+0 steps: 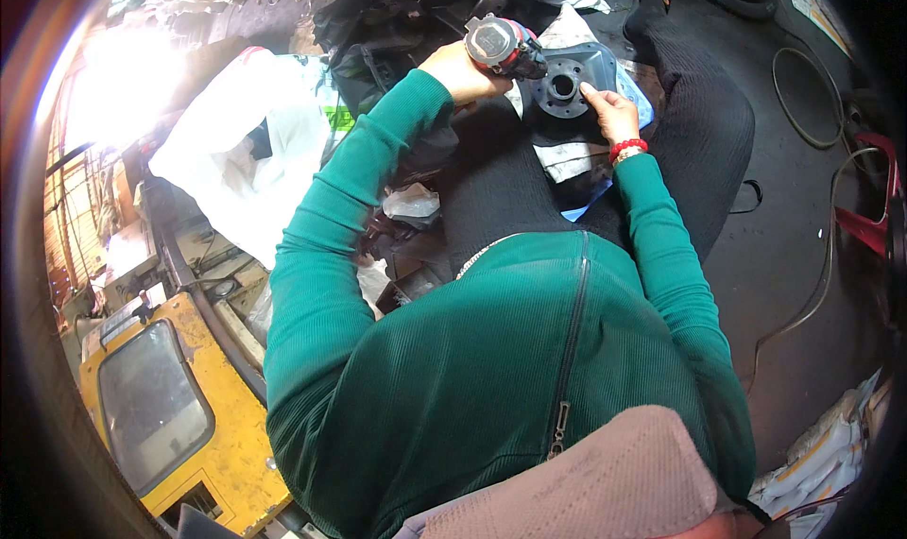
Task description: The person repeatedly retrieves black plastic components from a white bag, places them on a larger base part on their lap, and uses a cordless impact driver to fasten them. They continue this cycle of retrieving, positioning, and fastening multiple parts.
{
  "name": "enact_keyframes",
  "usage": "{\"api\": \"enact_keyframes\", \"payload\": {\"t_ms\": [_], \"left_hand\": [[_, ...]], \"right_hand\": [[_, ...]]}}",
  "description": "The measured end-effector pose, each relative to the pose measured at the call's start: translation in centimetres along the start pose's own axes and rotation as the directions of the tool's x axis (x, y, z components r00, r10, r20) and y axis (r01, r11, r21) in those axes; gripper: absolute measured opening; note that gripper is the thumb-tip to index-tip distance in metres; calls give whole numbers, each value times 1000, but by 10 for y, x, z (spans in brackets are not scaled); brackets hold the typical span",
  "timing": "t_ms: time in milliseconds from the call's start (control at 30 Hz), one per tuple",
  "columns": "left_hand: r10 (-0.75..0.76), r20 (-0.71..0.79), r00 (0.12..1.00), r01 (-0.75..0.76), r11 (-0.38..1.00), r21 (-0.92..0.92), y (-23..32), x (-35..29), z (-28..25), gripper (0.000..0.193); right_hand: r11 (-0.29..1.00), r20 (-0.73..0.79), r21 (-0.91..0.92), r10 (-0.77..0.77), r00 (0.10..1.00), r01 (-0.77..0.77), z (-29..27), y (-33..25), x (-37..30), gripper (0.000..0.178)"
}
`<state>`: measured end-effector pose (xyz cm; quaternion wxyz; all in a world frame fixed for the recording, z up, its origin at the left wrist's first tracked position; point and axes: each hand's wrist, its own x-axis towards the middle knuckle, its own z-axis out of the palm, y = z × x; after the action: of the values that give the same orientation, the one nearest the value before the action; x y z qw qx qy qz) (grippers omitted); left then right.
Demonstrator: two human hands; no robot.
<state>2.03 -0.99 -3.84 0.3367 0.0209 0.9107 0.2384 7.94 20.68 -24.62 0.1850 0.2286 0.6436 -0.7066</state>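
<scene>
My left hand (465,74) is closed around a red and black cordless drill (505,48), its dark nose pointing right and down toward a round grey flange (564,105). The flange has a hole in the middle and smaller holes around it. It sits on a dark part between my legs, and I cannot make out that part's full shape. My right hand (612,114), with a red bead bracelet (627,147) at the wrist, pinches the flange's right rim. Whether the drill's tip touches the flange is hard to tell. Blue and white sheeting (639,95) shows around the part.
A white plastic bag (255,152) stands to my left, beside black plastic parts (378,29). Lower left is a yellow machine panel (227,426) with a window. Cables (831,218) and a red frame (864,199) lie on the dark floor at right.
</scene>
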Motion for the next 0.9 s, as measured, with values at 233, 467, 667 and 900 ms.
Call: {"api": "enact_keyframes", "payload": {"t_ms": [233,467,667,900], "left_hand": [[154,-117,981,-143,985,95,-7,-2,20,47],[-34,-96,995,31,999,-32,12,-31,10,44],[268,-357,895,-312,947,-71,-11,-90,29,51],[267,-262,927,-320,929,-184,-7,-148,66,54]], "right_hand": [[994,3,-15,108,994,-108,-5,-4,-13,40],[999,8,-29,40,999,-40,0,-3,-5,47],[1000,-47,1,-17,999,17,-5,-5,-6,48],[571,478,713,29,878,-407,-20,-46,-93,45]]}}
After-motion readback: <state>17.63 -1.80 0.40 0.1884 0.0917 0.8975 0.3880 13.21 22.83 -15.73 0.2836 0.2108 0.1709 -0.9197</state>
